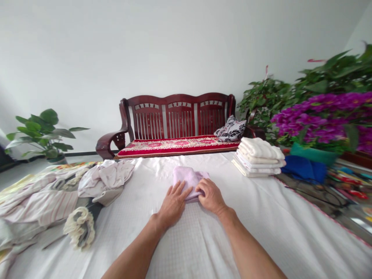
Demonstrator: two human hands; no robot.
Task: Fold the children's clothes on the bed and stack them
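Observation:
A small lilac garment [190,176], folded into a compact bundle, lies on the white cloth covering the table [186,244]. My left hand [175,201] rests flat on its near left side with the fingers spread. At the near right edge, my right hand [211,195] has its fingers curled in and pinches the fabric. The exact kind of garment cannot be made out. To the right rises a neat stack of folded white and cream clothes [258,159].
Loose, rumpled clothes [43,205] are heaped on the left, with a cream ruffled piece [80,228] nearest me. Past the table stands a dark red wooden bench [178,120] with a patterned cushion [231,129]. Purple flowers [322,116] and a blue cloth [305,169] are at the right.

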